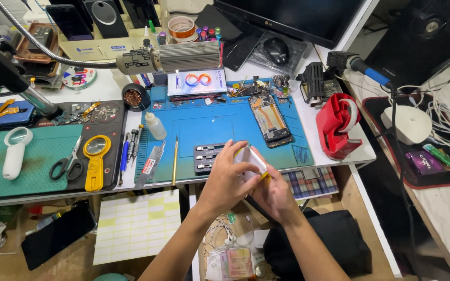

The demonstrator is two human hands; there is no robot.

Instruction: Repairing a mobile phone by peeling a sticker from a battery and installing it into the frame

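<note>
Cluttered and bright, your white workbench (339, 140) carries a blue repair mat (204, 125) in the middle and a green cutting mat (43, 156) to its left. You hold both hands together just off the bench's near edge, above the floor clutter. Your left hand (225, 182) wraps its fingers around a small white flat piece (251, 157), and your right hand (274, 195) closes on the same piece from below, thumb and fingers pinching its lower end, where a bit of yellow shows. The piece's long axis runs diagonally, from upper left down to lower right, and its upper end points toward the mat.

On the blue mat lies an opened phone (270, 118), its long axis running away from you, with 3 dark modules (207, 156) just beyond your left fingers. Scissors (68, 165), a yellow magnifier (95, 161) and a white magnifier (15, 151) lie at the left. A red tape dispenser (336, 125) stands at the right edge, a dark monitor (297, 18) at the back.
</note>
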